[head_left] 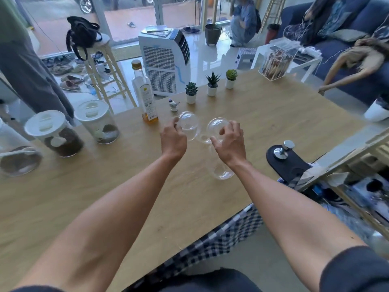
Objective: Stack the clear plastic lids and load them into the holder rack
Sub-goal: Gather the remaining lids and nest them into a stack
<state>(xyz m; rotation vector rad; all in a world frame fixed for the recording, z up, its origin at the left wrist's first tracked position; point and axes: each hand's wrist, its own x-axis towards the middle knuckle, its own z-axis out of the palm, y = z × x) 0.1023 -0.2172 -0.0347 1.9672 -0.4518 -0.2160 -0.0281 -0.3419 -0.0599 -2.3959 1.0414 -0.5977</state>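
Observation:
Several clear domed plastic lids lie on the wooden table point(273, 114) near its middle. My left hand point(173, 140) grips one clear lid point(189, 125) by its rim, lifted slightly. My right hand point(229, 142) holds another clear lid point(216, 126) just to the right of it. A third lid point(203, 139) sits between the two hands, and one more lid point(221, 170) lies on the table under my right wrist. The black holder rack point(288, 163) with metal knobs stands at the table's right edge.
Two jars with white lids point(63, 133) point(99, 123) stand at the left. An oil bottle point(145, 93), a small figurine point(173, 105) and three potted succulents point(211, 85) line the far side. A clear acrylic box point(275, 62) sits at the far right corner.

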